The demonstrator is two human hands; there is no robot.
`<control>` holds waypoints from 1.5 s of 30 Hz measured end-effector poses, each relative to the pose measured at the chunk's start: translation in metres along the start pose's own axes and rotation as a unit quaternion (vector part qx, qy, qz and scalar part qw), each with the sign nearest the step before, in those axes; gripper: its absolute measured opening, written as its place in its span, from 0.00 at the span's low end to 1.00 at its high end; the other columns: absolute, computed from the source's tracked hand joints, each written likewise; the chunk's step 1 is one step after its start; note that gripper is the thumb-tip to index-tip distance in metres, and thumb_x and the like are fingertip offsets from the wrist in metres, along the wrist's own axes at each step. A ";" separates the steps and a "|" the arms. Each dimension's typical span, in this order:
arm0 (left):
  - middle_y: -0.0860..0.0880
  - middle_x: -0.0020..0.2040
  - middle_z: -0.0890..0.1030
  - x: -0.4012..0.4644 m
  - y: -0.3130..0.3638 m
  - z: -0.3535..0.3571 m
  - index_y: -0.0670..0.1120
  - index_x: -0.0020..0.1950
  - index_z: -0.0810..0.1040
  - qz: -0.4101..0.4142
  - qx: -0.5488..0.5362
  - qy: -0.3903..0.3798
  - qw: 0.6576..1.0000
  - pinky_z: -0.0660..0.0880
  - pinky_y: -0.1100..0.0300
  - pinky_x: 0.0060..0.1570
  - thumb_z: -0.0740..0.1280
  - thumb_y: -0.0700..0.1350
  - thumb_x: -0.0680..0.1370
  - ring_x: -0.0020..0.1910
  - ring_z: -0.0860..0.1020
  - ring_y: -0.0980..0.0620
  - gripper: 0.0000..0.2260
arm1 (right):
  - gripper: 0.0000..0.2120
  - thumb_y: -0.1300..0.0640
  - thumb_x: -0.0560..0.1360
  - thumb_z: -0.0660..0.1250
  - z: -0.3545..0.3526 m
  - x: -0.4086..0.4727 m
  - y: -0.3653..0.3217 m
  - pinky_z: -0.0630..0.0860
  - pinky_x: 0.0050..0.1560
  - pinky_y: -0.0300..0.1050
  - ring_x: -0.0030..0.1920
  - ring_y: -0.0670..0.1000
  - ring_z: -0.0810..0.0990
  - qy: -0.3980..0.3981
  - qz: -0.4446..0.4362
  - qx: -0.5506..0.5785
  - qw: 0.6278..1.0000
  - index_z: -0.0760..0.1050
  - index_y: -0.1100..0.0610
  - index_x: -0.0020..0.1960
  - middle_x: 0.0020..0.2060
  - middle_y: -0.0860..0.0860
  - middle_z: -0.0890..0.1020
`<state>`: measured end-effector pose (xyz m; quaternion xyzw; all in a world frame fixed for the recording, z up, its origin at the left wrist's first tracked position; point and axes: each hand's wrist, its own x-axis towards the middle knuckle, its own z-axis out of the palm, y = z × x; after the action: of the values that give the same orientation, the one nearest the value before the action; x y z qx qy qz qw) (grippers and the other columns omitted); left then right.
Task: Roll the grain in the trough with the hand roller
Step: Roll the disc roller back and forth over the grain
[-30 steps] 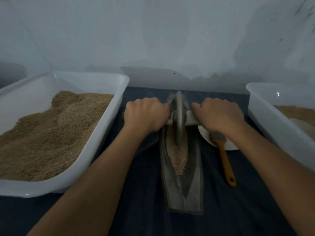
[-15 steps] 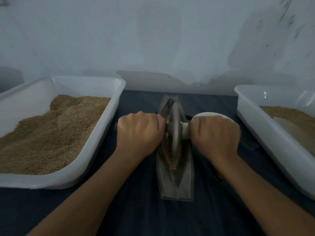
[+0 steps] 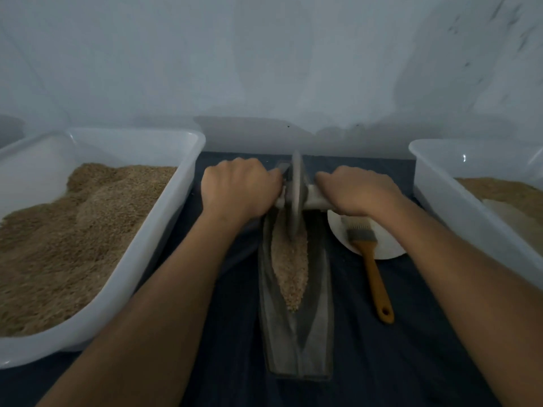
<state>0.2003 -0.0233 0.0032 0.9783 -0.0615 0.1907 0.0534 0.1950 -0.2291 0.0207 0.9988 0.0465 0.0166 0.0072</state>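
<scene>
Pale blue-grey wall rises behind the dark blue cloth-covered tabletop. Head view: my left hand and right hand each curl round one end of the grey disc-shaped hand roller, its wheel standing upright in the far part of the long grey boat-shaped trough. Tan grain lies along the trough's groove. A wide white plastic tub of brown grain sits left, another white tub right. An orange-handled brush rests partly on a white round plate.
</scene>
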 end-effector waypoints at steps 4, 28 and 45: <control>0.49 0.34 0.67 0.009 0.001 0.000 0.46 0.38 0.73 -0.017 -0.009 0.009 1.000 0.61 0.54 0.36 0.53 0.55 0.82 0.33 0.65 0.48 0.20 | 0.10 0.53 0.77 0.52 -0.007 0.014 0.002 0.71 0.41 0.53 0.41 0.56 0.78 -0.066 -0.012 -0.004 0.998 0.71 0.54 0.48 0.44 0.56 0.79; 0.49 0.36 0.72 0.011 0.009 -0.011 0.46 0.36 0.72 0.024 0.030 -0.003 0.999 0.57 0.55 0.31 0.44 0.53 0.80 0.31 0.65 0.49 0.23 | 0.20 0.45 0.81 0.48 0.008 0.003 0.008 0.64 0.37 0.48 0.39 0.54 0.75 0.043 0.036 0.101 0.993 0.73 0.55 0.45 0.40 0.54 0.79; 0.50 0.37 0.67 -0.059 -0.005 -0.018 0.48 0.41 0.69 0.121 0.060 0.041 0.990 0.62 0.56 0.31 0.47 0.45 0.84 0.32 0.66 0.49 0.16 | 0.29 0.40 0.77 0.41 0.012 -0.058 -0.019 0.63 0.30 0.44 0.26 0.49 0.70 0.226 0.018 0.024 0.974 0.71 0.52 0.30 0.26 0.48 0.73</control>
<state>0.1398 -0.0102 -0.0029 0.9564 -0.1657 0.2392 -0.0265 0.1355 -0.2159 0.0070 0.9696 0.0295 0.2412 -0.0278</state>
